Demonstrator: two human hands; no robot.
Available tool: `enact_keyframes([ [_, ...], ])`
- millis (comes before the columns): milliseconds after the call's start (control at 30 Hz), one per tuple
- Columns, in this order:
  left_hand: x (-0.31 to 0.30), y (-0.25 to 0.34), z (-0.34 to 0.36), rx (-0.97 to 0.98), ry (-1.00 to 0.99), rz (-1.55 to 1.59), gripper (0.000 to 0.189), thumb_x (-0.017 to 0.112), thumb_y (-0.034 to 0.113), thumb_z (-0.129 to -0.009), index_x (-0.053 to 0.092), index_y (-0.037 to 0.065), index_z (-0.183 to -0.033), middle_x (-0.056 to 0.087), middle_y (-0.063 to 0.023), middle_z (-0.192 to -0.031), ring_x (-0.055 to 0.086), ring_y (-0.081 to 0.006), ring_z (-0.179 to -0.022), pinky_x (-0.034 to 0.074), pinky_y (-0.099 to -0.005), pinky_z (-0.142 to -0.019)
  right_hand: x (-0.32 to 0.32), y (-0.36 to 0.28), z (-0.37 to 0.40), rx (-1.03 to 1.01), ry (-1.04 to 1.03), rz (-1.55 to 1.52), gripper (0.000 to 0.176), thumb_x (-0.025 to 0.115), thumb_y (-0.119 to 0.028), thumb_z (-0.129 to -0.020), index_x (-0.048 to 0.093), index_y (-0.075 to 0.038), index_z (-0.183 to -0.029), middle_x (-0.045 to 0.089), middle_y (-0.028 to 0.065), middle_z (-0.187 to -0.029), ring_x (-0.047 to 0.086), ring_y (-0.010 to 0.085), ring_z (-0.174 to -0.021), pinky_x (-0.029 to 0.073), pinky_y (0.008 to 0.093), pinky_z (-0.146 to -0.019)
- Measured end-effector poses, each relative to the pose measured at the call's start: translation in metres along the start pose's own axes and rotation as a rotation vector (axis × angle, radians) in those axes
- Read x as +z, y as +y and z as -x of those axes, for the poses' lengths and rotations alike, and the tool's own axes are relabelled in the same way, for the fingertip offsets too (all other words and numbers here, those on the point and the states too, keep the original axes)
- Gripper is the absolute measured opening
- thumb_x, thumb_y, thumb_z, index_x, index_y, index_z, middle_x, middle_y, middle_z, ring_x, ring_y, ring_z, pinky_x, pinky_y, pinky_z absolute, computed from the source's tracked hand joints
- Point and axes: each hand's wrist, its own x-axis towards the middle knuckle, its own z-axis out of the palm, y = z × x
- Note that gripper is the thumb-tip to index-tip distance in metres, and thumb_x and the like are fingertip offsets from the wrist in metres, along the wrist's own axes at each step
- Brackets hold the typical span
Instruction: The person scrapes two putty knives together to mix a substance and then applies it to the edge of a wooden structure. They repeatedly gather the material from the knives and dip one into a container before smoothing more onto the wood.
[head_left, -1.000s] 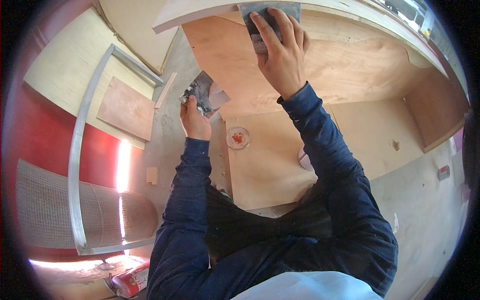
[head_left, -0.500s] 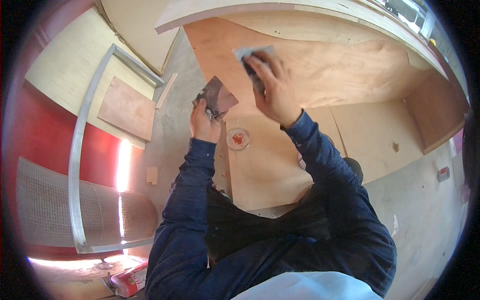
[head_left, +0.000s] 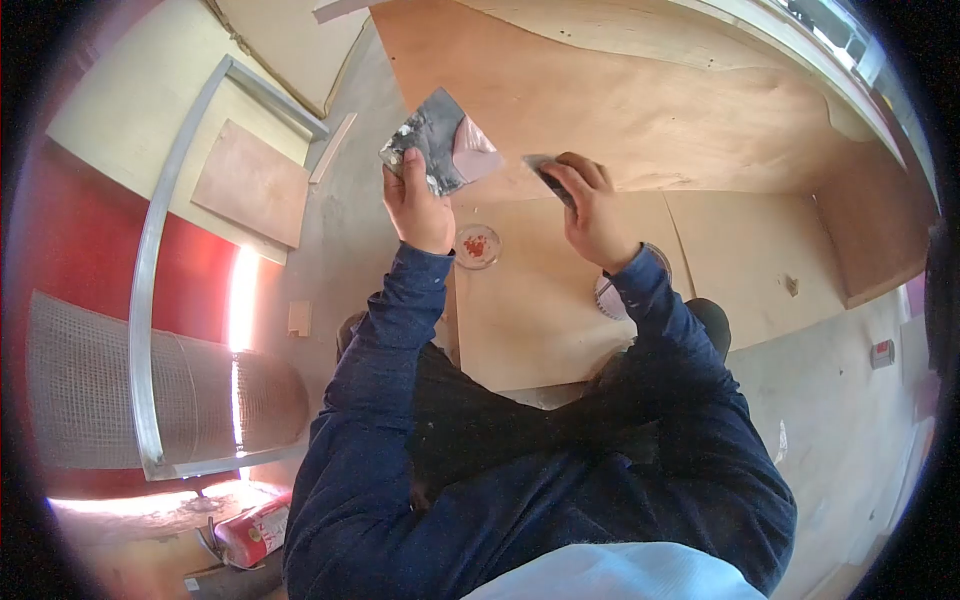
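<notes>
My left hand [head_left: 422, 212] is closed on a flat, dark square putty board [head_left: 425, 135], thumb on top. A smooth lump of pinkish putty [head_left: 476, 150] covers the board's right corner, and pale smears mark its left side. My right hand [head_left: 600, 222] grips a putty knife [head_left: 546, 175], its blade pointing up and left, a short gap from the board. Beyond both hands stands a reddish plywood panel [head_left: 640, 125] with wavy-edged paler wood above. Below the left hand, a round clear dish [head_left: 478, 262] holds red bits.
A round container [head_left: 612, 298] sits partly behind my right forearm. To the left are a metal frame [head_left: 150, 270], a wire mesh roll [head_left: 90, 390], a plywood offcut [head_left: 250, 185] and a red fire extinguisher [head_left: 245, 540]. A small grey-and-red object [head_left: 882, 352] lies at right.
My right hand with the putty knife has come down and right, away from the panel. The left hand has raised the putty board slightly and turned its face more into view.
</notes>
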Motion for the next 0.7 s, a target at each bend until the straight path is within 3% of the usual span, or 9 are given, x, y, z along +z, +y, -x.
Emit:
enact_keyframes([
  [100, -0.008, -0.011, -0.002, 0.252, 0.059, -0.383, 0.03, 0.054, 0.028, -0.102, 0.057, 0.0, -0.114, 0.063, -0.0055, -0.104, 0.057, -0.0127, -0.092, 0.047, -0.0304, -0.08, -0.014, -0.017, -0.01, -0.08, 0.058, -0.058, 0.054, 0.054, 0.013, -0.074, 0.062, -0.008, -0.123, 0.057, 0.0153, -0.127, 0.053, 0.0384, -0.115, 0.047, 0.0445, -0.098],
  [200, -0.007, -0.017, 0.004, 0.302, 0.088, -0.57, 0.031, 0.053, 0.028, -0.102, 0.058, -0.001, -0.111, 0.063, -0.0062, -0.101, 0.056, -0.0127, -0.088, 0.046, -0.0297, -0.077, -0.013, -0.05, -0.023, -0.136, 0.096, -0.001, 0.051, 0.059, 0.009, -0.075, 0.063, -0.009, -0.123, 0.057, 0.0144, -0.127, 0.053, 0.0377, -0.114, 0.047, 0.0445, -0.098],
  [400, -0.02, -0.021, 0.0, 0.427, 0.236, -0.731, 0.031, 0.054, 0.026, -0.101, 0.058, -0.002, -0.113, 0.063, -0.0101, -0.104, 0.06, -0.0214, -0.091, 0.047, -0.0345, -0.08, 0.024, -0.042, -0.014, -0.174, 0.103, 0.161, 0.045, 0.065, -0.002, -0.08, 0.065, -0.014, -0.123, 0.055, 0.0101, -0.129, 0.048, 0.0354, -0.121, 0.044, 0.0467, -0.099],
  [467, -0.041, -0.005, -0.018, 0.568, 0.181, -0.892, 0.03, 0.055, 0.024, -0.101, 0.057, -0.003, -0.115, 0.062, -0.0125, -0.11, 0.061, -0.0241, -0.098, 0.049, -0.0371, -0.084, 0.012, -0.036, -0.008, -0.169, -0.168, 0.243, 0.047, 0.067, -0.004, -0.079, 0.065, -0.016, -0.125, 0.055, 0.0098, -0.13, 0.049, 0.0357, -0.12, 0.044, 0.0478, -0.099],
  [500, -0.037, 0.005, -0.02, 0.568, 0.163, -0.884, 0.03, 0.055, 0.024, -0.101, 0.057, -0.003, -0.115, 0.062, -0.0125, -0.11, 0.061, -0.0241, -0.098, 0.049, -0.0371, -0.084, 0.011, -0.025, -0.011, -0.118, -0.082, 0.238, 0.054, 0.068, -0.003, -0.075, 0.064, -0.017, -0.127, 0.055, 0.0093, -0.131, 0.048, 0.0365, -0.121, 0.043, 0.0478, -0.1],
  [533, -0.028, 0.017, -0.021, 0.45, 0.173, -0.542, 0.032, 0.055, 0.024, -0.1, 0.055, -0.003, -0.117, 0.061, -0.0132, -0.112, 0.061, -0.0251, -0.102, 0.05, -0.0384, -0.086, 0.005, -0.018, -0.02, -0.112, -0.07, 0.249, 0.054, 0.068, -0.003, -0.075, 0.064, -0.017, -0.127, 0.055, 0.0093, -0.131, 0.048, 0.0365, -0.121, 0.043, 0.0478, -0.1],
  [567, -0.02, 0.022, -0.021, 0.326, 0.185, -0.203, 0.033, 0.055, 0.023, -0.1, 0.054, -0.004, -0.119, 0.059, -0.0139, -0.115, 0.06, -0.026, -0.105, 0.05, -0.0396, -0.088, -0.009, -0.008, -0.031, -0.098, 0.094, 0.307, 0.058, 0.068, -0.001, -0.073, 0.063, -0.018, -0.128, 0.054, 0.0094, -0.132, 0.047, 0.0369, -0.121, 0.043, 0.0481, -0.1],
  [667, -0.034, 0.023, -0.021, 0.265, 0.132, -0.275, 0.038, 0.055, 0.022, -0.1, 0.048, -0.001, -0.128, 0.057, -0.0143, -0.123, 0.059, -0.0283, -0.113, 0.053, -0.0456, -0.091, -0.04, 0.011, -0.065, -0.157, 0.5, 0.383, 0.071, 0.067, 0.004, -0.067, 0.061, -0.022, -0.132, 0.051, 0.0094, -0.137, 0.045, 0.0379, -0.122, 0.041, 0.0485, -0.101],
  [700, -0.036, 0.023, -0.022, 0.24, 0.105, -0.312, 0.042, 0.056, 0.022, -0.099, 0.045, 0.0, -0.133, 0.056, -0.0146, -0.127, 0.059, -0.0294, -0.116, 0.054, -0.0486, -0.092, -0.05, 0.015, -0.073, -0.17, 0.514, 0.433, 0.076, 0.066, 0.005, -0.065, 0.06, -0.025, -0.134, 0.049, 0.0088, -0.14, 0.045, 0.0375, -0.122, 0.04, 0.0485, -0.102],
])
